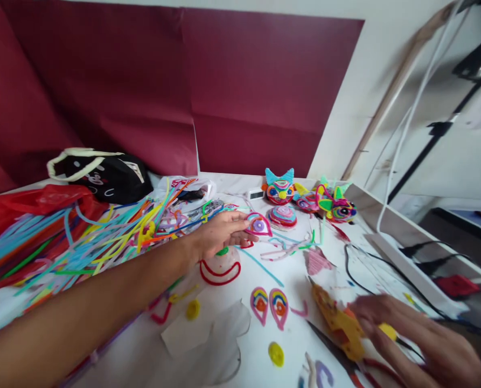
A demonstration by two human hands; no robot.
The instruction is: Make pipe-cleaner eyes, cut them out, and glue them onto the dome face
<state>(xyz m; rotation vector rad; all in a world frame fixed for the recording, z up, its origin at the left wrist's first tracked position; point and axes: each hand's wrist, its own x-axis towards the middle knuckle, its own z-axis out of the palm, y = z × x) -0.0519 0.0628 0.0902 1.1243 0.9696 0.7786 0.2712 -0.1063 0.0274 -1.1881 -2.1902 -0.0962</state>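
My left hand (pixel 226 234) reaches across the middle of the table, its fingers closed on the edge of an eye-shaped pipe-cleaner piece (pixel 258 224) with a pink outline and purple centre. Below it lies a curved red pipe cleaner (pixel 220 280). Blurred by motion, my right hand (pixel 418 334) is at the yellow glue gun (pixel 339 323); whether its fingers grip the gun is unclear. Scissors (pixel 337 350) with red handles lie beside the gun. Two teardrop-shaped pipe-cleaner pieces (pixel 279 308) and a yellow coiled disc (pixel 276 354) rest left of the gun.
Loose pipe cleaners (pixel 114 242) and a red plastic bag (pixel 38 199) cover the table's left side. A black bag (pixel 106 175) stands behind. Colourful pipe-cleaner figures (pixel 279 188) sit at the back. Along the right edge run a power strip (pixel 413 275) and black cable (pixel 347 264).
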